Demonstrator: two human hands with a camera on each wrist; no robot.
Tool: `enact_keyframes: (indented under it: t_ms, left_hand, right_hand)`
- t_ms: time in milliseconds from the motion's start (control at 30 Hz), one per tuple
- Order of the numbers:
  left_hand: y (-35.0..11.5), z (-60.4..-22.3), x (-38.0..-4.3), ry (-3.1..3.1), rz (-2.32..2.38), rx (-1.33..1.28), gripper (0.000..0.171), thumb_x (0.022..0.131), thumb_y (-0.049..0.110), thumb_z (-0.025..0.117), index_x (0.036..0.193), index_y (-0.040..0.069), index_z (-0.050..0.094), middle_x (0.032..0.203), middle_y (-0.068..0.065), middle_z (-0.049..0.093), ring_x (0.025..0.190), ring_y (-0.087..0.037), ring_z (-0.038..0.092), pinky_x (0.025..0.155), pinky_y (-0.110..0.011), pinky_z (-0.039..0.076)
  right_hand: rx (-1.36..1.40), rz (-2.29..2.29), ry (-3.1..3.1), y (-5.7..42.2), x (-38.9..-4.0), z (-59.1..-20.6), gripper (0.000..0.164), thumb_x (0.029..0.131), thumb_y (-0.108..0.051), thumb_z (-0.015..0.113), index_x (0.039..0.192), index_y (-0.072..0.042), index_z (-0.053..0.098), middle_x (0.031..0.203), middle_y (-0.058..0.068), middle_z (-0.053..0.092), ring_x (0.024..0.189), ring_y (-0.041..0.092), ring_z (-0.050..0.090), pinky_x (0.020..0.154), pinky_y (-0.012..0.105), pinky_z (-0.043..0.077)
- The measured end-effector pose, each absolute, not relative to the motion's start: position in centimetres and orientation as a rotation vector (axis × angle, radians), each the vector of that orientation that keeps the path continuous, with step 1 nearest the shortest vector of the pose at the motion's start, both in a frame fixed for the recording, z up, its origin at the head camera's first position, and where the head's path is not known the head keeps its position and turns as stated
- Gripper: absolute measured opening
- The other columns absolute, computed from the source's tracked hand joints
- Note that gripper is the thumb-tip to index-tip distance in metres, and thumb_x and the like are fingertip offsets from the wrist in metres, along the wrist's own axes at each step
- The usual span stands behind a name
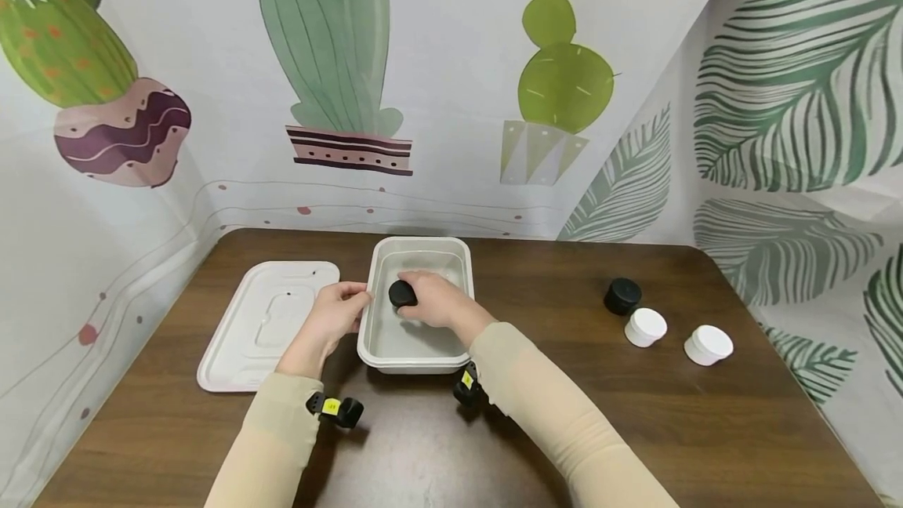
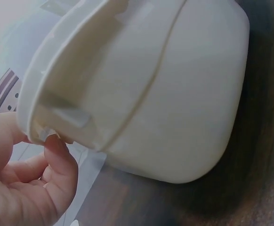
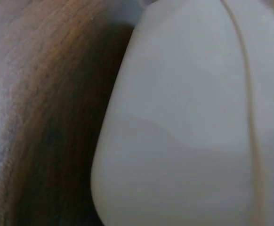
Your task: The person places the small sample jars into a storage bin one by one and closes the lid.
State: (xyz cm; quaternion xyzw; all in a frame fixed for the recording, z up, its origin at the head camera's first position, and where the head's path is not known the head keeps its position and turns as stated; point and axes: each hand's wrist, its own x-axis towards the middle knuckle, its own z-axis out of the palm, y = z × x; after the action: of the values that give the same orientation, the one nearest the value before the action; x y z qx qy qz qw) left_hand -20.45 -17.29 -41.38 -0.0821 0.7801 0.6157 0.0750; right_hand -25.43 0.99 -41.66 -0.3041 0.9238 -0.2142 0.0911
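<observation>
A white rectangular plastic tub (image 1: 433, 349) stands on the table at the centre of the head view. My left hand (image 1: 335, 312) pinches its left rim between thumb and fingers; the left wrist view shows the same hand (image 2: 36, 181) at the rim, beside the tub's wall (image 2: 189, 99). Reaching in over the right side, my right hand (image 1: 439, 300) grips a small round black jar (image 1: 401, 294) inside the tub. Only the tub's outer wall (image 3: 174, 108) fills the right wrist view, so the right hand and the jar are hidden there.
Left of the tub lies a flat white lid (image 1: 240, 335) on the brown wooden table (image 1: 550, 320). Toward the right are another black jar (image 1: 623, 296) and two white jars, one nearer (image 1: 645, 328) and one farther right (image 1: 708, 345). A patterned cloth backs the table.
</observation>
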Motion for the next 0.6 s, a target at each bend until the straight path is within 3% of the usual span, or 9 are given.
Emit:
enact_keyframes:
  t_ms: [267,600]
  left_hand:
    - [-17.3,-41.2,-20.5,2.348,1.878,-0.245,0.037,0.092,0.011,0.051,0.122,-0.012,0.052,0.107,-0.026,0.061,0.073,-0.017,0.065,0.061,-0.026,0.055]
    - [-17.2,-41.4,-20.3,2.369,1.870,-0.267,0.037,0.091,0.011,0.054,0.121,-0.011,0.054,0.099,-0.019,0.063,0.071,-0.013,0.063,0.062,-0.027,0.056]
  right_hand:
    - [-0.858,-0.629,2.804,1.0,-25.4,-41.4,0.074,0.084,-0.041,0.065,0.145,-0.011,0.036,0.140,0.005,0.051,0.114,0.016,0.056,0.099,0.032,0.044]
    - [-0.910,-0.791,2.876,1.7,-25.1,-40.4,0.067,0.088,-0.043,0.061,0.143,-0.011,0.041,0.144,0.005,0.047,0.135,0.021,0.041,0.112,0.034,0.033]
